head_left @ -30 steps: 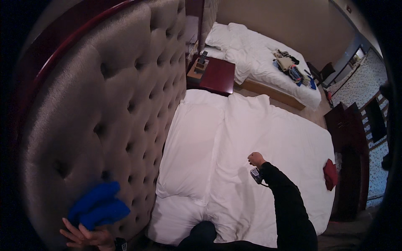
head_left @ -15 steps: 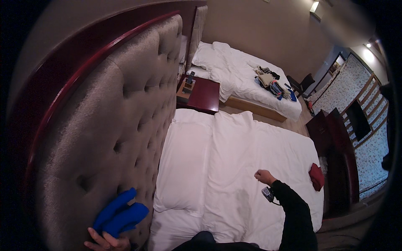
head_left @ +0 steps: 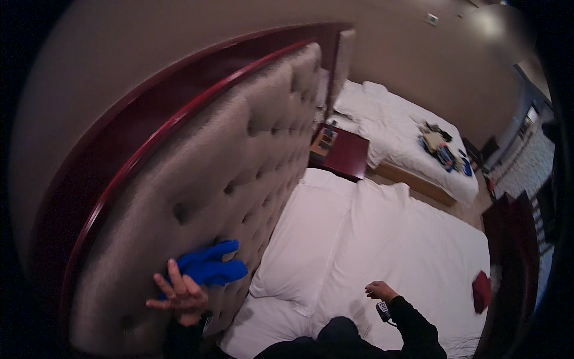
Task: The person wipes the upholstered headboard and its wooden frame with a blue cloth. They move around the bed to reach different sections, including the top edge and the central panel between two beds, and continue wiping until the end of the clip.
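A blue cloth, bunched into two folds, is in my left hand in front of the tufted grey-brown headboard. Some of this hand's fingers stick out apart, and part of the cloth is hidden behind them. Above the white bed my right hand has its fingers curled in, with nothing visible in them. A small dark device with a light face sits by the right wrist.
White pillows lie against the headboard. Beyond the bed are a dark red nightstand and a second white bed with piled clothes. A red cloth rests at the bed's foot, near dark red furniture.
My left hand has moved up and rightward along the headboard with the blue cloth. The view has turned left. My right hand stays curled above the bed.
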Motion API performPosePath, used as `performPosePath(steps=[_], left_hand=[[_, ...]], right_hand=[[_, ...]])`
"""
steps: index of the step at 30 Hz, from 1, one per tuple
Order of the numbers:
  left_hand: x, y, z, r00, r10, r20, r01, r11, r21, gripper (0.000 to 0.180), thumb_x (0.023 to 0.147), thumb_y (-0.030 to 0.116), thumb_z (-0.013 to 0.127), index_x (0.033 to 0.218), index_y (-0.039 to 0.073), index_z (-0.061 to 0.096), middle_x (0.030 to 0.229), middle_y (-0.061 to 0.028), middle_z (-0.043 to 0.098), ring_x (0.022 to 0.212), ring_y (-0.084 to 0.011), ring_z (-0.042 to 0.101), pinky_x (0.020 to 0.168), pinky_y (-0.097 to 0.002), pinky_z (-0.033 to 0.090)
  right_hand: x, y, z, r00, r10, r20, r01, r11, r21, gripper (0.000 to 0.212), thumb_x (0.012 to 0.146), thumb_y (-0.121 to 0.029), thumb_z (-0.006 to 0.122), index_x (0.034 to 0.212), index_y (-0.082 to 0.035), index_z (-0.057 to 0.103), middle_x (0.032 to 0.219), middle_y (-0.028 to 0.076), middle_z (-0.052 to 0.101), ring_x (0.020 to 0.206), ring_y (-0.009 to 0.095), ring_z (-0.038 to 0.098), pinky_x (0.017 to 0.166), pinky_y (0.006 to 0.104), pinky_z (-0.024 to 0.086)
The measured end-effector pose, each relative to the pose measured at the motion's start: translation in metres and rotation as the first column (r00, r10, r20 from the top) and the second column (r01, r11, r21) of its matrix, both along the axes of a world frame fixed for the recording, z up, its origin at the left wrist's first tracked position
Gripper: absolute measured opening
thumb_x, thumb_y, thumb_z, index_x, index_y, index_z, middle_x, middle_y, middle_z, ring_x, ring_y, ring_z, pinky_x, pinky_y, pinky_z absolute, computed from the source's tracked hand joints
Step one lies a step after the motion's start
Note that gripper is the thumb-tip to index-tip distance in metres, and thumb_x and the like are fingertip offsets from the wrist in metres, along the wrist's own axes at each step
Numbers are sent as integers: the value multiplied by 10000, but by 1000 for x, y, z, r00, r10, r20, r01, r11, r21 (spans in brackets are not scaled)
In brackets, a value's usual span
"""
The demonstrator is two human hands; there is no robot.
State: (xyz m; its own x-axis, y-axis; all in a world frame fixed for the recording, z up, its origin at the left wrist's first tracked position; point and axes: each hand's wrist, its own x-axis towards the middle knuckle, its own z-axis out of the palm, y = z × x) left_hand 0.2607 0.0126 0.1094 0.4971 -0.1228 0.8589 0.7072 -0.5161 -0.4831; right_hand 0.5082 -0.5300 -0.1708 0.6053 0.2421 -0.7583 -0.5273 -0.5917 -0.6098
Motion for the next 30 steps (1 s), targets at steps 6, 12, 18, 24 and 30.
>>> performPosePath(steps=[6, 12, 18, 24, 30], left_hand=[[0, 1, 3, 999, -23, -24, 24, 1000, 9, 118, 986, 110, 497, 1071, 144, 422, 1364, -113, 569, 1433, -405, 386, 1133, -769, -40], [5, -6, 4, 999, -38, -17, 36, 995, -88, 84, 1005, 100, 482, 1021, 160, 426, 1481, -80, 508, 1484, -382, 312, 1101, -768, -115], [7, -45, 40, 988, 45, -148, -100, 915, -390, 64, 917, 49, 534, 931, 105, 505, 1582, -74, 408, 1523, -367, 229, 1105, -765, -74], [4, -129, 98, 962, -85, -259, -39, 897, -441, 42, 870, 80, 568, 839, 57, 584, 1469, -132, 528, 1449, -324, 401, 1131, -741, 46], [25, -126, 139, 940, -182, -290, 47, 907, -418, 77, 896, 110, 540, 894, 76, 609, 1396, -133, 574, 1414, -285, 445, 1153, -706, 67]], right_hand=[[66, 131, 35, 865, 451, 217, -473, 879, 57, 363, 963, -327, 631, 1074, 15, 680, 975, 109, 721, 888, 195, 694, 783, 324, 563], [63, 279, 194, 411, 605, 682, -886, 440, 144, 351, 957, -277, 682, 1183, -15, 618, 1026, 98, 647, 919, 171, 620, 808, 305, 517], [12, 379, 329, 32, -33, 999, -999, -15, 32, 580, 876, -222, 754, 1341, -28, 467, 1228, 190, 507, 1075, 301, 571, 892, 365, 511], [-43, 403, 340, 148, -24, 989, -964, -228, 139, 516, 843, -143, 735, 1288, -13, 509, 1117, 202, 578, 1000, 334, 613, 846, 397, 520], [-15, 392, 357, 164, 291, 943, -973, -109, 203, 202, 896, -73, 669, 1079, -3, 620, 883, 72, 602, 806, 100, 556, 709, 290, 501]])
